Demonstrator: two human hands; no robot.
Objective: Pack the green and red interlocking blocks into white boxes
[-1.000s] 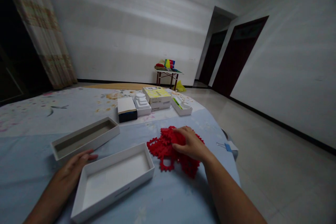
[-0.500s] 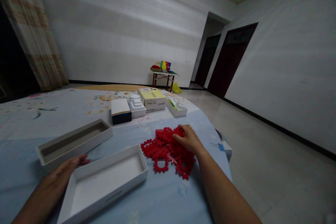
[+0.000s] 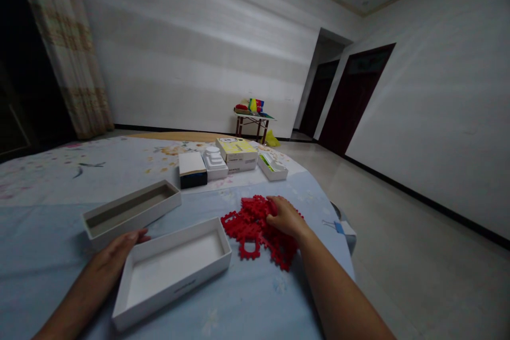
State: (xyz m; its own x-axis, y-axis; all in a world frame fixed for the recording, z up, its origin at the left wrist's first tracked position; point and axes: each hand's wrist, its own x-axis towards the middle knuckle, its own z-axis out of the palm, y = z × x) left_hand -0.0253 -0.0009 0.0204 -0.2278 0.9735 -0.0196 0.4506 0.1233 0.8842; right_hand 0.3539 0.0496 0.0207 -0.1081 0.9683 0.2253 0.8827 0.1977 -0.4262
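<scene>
My right hand (image 3: 286,215) is at a loose heap of red plastic pieces (image 3: 249,226) with notched, gear-like edges. Its thumb and fingers are closed on a red piece (image 3: 273,207) at the top of the heap. To the left stands an open white box (image 3: 175,268), with nothing inside it. My left hand (image 3: 121,249) lies at that box's far left corner, fingers stretched out and holding nothing. Just beyond this hand is a longer, narrow box (image 3: 133,212) with a grey inside.
Farther back stand a dark box with a pale top (image 3: 193,170), a white stepped stack (image 3: 215,162), a yellow-and-white carton (image 3: 237,155) and a small open white box (image 3: 272,166). A blue clip (image 3: 338,227) grips the cloth at the table's right edge.
My right thumb and fingers have closed together on a red piece in the heap. My left hand stays by the white box. The whole view has shifted slightly.
</scene>
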